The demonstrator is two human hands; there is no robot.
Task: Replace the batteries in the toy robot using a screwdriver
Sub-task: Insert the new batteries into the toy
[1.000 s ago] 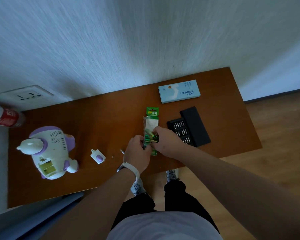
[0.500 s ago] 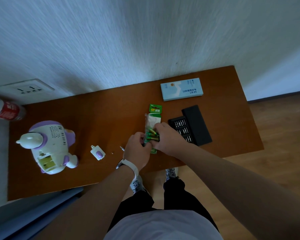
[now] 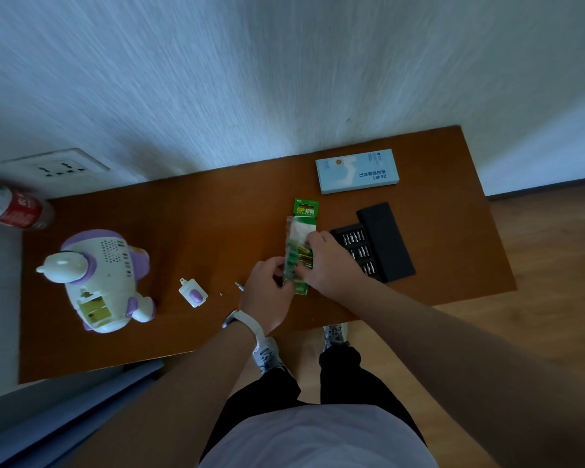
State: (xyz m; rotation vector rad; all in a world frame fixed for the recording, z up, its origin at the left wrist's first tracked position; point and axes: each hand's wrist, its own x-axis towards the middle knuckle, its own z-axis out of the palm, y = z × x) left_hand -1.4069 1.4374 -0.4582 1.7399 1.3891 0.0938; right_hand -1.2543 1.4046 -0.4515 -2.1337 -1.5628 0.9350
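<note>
At the far left a red-labelled bottle lies on its side. Near it, on the brown worktop, the white-and-purple toy robot lies with its open battery compartment facing up, and its small cover lies apart to the right. The left hand pinches the lower edge of the green battery pack, and the right hand grasps the pack from the other side. Just beside is the open black bit case, with a pale blue box behind it.
</note>
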